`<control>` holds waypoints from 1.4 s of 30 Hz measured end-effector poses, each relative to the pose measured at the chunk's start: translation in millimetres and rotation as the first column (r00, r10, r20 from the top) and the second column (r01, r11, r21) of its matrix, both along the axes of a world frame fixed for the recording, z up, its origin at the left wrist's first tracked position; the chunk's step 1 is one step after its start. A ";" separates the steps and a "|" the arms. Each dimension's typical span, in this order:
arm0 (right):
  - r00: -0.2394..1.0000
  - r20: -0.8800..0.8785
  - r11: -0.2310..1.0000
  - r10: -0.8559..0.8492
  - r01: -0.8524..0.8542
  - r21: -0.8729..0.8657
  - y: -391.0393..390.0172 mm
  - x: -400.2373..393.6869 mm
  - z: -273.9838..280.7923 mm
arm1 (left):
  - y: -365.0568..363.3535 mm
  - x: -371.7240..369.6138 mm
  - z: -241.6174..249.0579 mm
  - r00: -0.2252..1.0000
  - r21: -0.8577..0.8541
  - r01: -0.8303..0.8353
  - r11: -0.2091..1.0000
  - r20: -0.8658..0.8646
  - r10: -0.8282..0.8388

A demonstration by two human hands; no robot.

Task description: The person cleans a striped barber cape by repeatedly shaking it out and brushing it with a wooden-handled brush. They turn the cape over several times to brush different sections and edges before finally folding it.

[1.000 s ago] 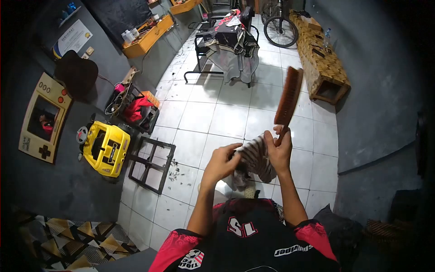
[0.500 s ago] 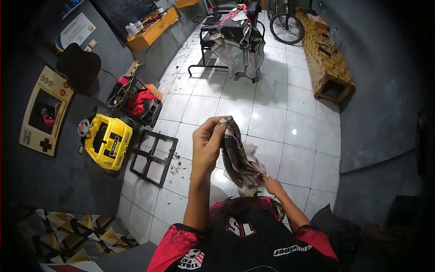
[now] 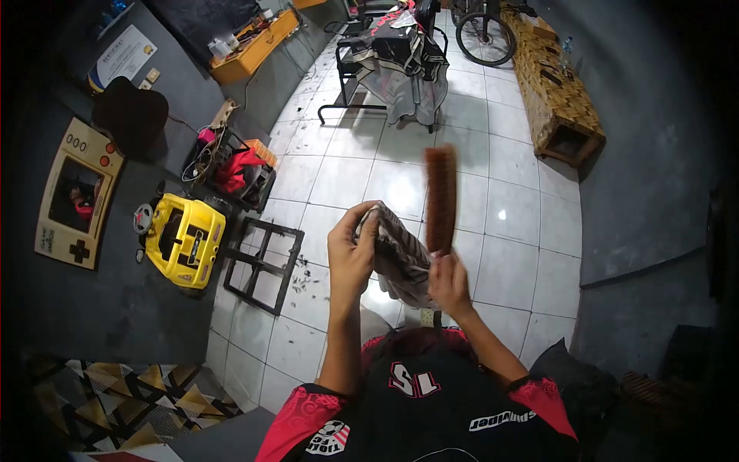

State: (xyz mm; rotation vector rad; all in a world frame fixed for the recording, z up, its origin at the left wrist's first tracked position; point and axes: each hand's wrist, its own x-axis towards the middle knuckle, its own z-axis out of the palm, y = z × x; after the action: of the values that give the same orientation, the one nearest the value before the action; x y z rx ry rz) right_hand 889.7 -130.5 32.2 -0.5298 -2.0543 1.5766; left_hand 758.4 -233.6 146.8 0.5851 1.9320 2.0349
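Observation:
My left hand (image 3: 352, 250) pinches the upper edge of a folded striped cloth (image 3: 399, 250) between thumb and fingers, raised in front of my body. The cloth hangs down to the right in brown, grey and dark bands. My right hand (image 3: 450, 285) is closed round the lower end of a brown brush (image 3: 440, 200), which points upward and is slightly blurred. The right fingers are right beside the cloth's lower right edge, and the brush's handle is mostly hidden in them.
Ahead stands a metal-framed chair (image 3: 342, 77) draped with a patterned cover. On the left are a yellow toy car (image 3: 183, 240) and a black frame (image 3: 262, 266) on the tiled floor, with dark clippings (image 3: 302, 276) beside it. A long wooden box bench (image 3: 558, 104) lines the right wall.
The right hand has come up, swinging the brush from low beside the cloth to upright above it. The left hand stays nearly in place, while the cloth has shifted and bunched a little.

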 end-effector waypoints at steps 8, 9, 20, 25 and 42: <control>0.623 0.690 0.794 0.368 -0.596 0.115 19.1 37.6 -155.8 | -16.5 -7.9 28.7 0.966 0.094 -0.192 0.977 -0.158 0.205; 0.540 0.772 0.756 0.336 -0.644 0.121 29.3 52.6 -174.6 | -19.0 -10.5 26.0 0.960 0.084 -0.190 0.978 -0.191 0.203; 0.958 0.280 0.993 -0.067 0.091 -0.075 43.1 11.1 -35.2 | -10.9 -10.7 3.5 0.989 0.088 0.150 0.985 -0.008 -0.150; 0.999 -0.011 0.990 0.040 -0.041 -0.136 0.3 4.0 3.2 | 6.7 2.7 12.1 0.977 0.234 0.139 0.962 0.123 -0.171; 0.858 0.511 0.991 -0.045 0.104 -0.089 56.7 38.5 -119.3 | -6.1 6.7 19.7 0.961 0.109 0.196 0.974 -0.217 -0.169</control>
State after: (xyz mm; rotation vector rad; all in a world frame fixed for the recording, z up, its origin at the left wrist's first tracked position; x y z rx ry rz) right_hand 928.3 -73.9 -87.1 -1.1643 -2.2820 1.6388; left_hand 765.1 -239.7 166.5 1.0047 1.7834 2.0606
